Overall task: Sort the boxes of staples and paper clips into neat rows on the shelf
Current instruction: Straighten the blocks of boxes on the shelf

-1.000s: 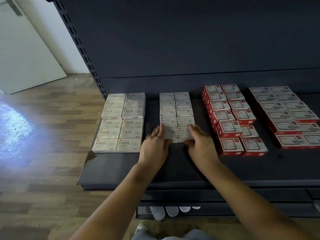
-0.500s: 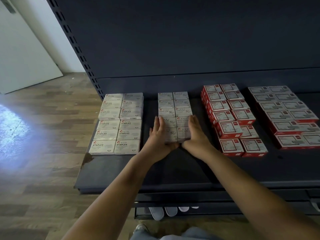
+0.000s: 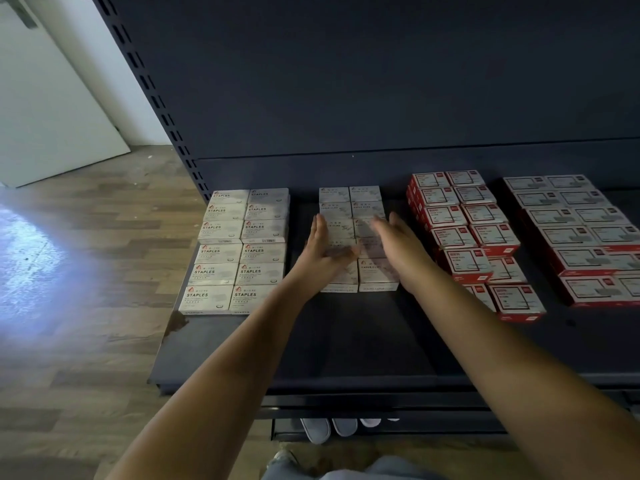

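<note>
We see a dark shelf [image 3: 346, 341] carrying four blocks of boxes. At nine o'clock lie the white staples boxes [image 3: 239, 251], two columns wide. In the middle sit the white paper-clip boxes [image 3: 351, 209], and over them both hands reach with straight fingers: the left hand [image 3: 320, 252] along the block's left side, the right hand [image 3: 398, 245] along its right (both blurred). At three o'clock stand the red boxes [image 3: 464, 230], and farther right the red-edged boxes [image 3: 581, 233].

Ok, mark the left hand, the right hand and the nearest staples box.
left hand [image 3: 320, 252], head view, back of the hand.
right hand [image 3: 398, 244], head view, back of the hand.
nearest staples box [image 3: 206, 298], head view, printed top face.
</note>
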Available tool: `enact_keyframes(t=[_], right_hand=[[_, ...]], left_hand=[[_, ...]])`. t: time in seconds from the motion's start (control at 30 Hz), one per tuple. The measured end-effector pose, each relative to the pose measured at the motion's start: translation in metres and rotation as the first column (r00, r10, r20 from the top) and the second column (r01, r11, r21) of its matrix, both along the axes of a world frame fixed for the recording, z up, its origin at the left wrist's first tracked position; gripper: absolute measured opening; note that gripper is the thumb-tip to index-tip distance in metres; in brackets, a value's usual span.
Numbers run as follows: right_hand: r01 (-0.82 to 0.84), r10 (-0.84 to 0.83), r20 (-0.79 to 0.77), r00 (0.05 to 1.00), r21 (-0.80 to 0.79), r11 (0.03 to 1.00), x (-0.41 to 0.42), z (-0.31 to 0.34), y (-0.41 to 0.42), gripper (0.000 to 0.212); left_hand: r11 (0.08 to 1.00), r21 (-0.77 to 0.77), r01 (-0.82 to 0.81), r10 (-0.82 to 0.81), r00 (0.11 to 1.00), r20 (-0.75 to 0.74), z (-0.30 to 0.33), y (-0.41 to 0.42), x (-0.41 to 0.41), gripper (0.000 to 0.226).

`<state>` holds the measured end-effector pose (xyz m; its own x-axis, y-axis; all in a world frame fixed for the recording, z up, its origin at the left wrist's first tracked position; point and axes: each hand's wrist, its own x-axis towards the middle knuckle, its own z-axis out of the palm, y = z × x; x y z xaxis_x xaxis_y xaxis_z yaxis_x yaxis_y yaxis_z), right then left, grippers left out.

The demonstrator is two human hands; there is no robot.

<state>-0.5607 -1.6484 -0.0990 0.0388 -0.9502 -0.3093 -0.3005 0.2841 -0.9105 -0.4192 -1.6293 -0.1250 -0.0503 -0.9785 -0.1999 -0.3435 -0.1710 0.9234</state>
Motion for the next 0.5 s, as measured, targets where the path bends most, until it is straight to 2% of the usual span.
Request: enact_keyframes(t=[0.13,0.2,0.3,0.37,0.43,0.5], right_hand=[[0.003,-0.004,-0.062,0.998,-0.012,1.0,0.01,0.004,-0.024,0.071],[-0.003,0.001,-0.06,0.998,-0.041,0.999,0.014,0.007,-0.036,0.069],[0.059,-0.059,-0.003,0.998,-0.102,0.993,0.016,0.001,-0.046,0.046],[0.061,-0.058,0.027,0.998,-0.129,0.99,0.015,-0.004,-0.047,0.046],[-0.054,0.042,-0.091,0.995,-0.136,0.989,0.015,-0.008,-0.048,0.062],[-0.192,0.146,-0.33,0.932,-0.109,0.975,0.016,-0.005,-0.043,0.078]], left_hand=[[0.99,0.058,-0.13,0.137,0.981,-0.14,0.01,-0.028,-0.005,0.108],[0.983,0.072,-0.171,0.179,0.975,-0.134,0.012,-0.04,-0.005,0.11],[0.985,0.031,-0.171,0.173,0.981,-0.087,0.006,-0.054,-0.001,0.087],[0.989,0.015,-0.147,0.147,0.989,-0.028,0.004,-0.055,0.001,0.085],[0.996,0.016,-0.091,0.091,0.995,0.041,0.011,-0.049,-0.001,0.099],[1.0,0.003,-0.009,0.008,0.985,0.174,0.019,-0.042,-0.003,0.102]])
